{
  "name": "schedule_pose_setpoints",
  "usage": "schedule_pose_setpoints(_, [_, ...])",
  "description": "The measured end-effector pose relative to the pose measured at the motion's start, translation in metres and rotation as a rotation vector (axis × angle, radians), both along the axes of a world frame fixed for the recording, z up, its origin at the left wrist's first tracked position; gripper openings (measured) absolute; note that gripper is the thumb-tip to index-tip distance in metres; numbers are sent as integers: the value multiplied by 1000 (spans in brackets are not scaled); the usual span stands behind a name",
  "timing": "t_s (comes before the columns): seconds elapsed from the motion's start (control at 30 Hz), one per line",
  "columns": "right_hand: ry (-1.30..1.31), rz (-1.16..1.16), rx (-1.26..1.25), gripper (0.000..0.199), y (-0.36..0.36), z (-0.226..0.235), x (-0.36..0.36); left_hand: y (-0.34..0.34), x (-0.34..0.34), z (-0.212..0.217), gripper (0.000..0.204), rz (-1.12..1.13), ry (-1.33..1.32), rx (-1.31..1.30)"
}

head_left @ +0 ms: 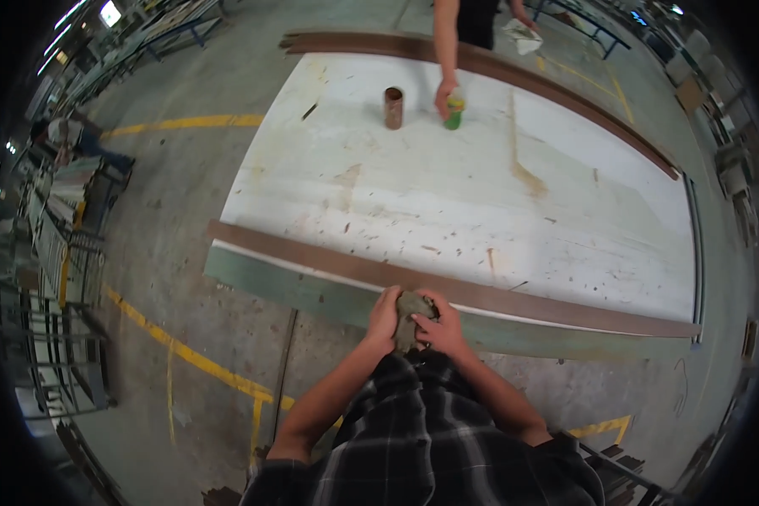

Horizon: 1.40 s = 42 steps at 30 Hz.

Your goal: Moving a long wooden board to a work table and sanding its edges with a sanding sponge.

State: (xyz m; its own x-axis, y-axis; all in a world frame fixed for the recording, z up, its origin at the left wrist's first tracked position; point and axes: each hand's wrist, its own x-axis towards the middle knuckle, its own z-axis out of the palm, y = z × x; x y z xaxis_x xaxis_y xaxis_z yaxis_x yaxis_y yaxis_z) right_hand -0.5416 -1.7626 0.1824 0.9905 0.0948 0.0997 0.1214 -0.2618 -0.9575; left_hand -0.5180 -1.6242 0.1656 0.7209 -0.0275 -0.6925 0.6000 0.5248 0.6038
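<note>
Close to my body, at the near edge of the work table [312,185], I hold a crumpled grey-green rag [413,304]. My left hand [384,315] is closed around its left side. My right hand [444,327] grips it from the right, with fingers bent over its front. Just beyond my hands, a long brown strip [329,263] runs along the table's near edge. How the rag is folded under my fingers is hidden.
Across the table, another person's hand [445,94] grasps a green and yellow container [454,115]. Left of it stands an open brown cylinder [394,110]. Another brown strip [557,78] lines the far edge. Small debris is scattered on the white surface. Racks [63,253] stand at left.
</note>
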Motion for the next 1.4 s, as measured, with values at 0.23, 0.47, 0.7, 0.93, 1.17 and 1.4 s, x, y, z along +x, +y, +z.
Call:
schedule_pose_setpoints(0.23, [339, -41, 424, 27, -54, 50, 6, 25, 2, 9, 31, -474, -357, 374])
schedule_pose_setpoints(0.47, [573, -451, 864, 41, -67, 1, 11, 0, 15, -42, 31, -284, 97, -610])
schedule_pose_setpoints(0.7, [554, -377, 961, 38, -94, 27, -7, -26, 2, 21, 30, -379, -165, -103])
schedule_pose_setpoints(0.93, [416, -186, 887, 20, -96, 10, 10, -42, 29, 28, 33, -100, -273, -531])
schedule_pose_setpoints(1.17, [393, -85, 591, 33, -66, 12, 6, -1, 15, 46, 32, -85, -357, -19])
schedule_pose_setpoints(1.4, [524, 64, 507, 40, -20, -3, 10, 11, 22, 52, 25, -410, -484, 222])
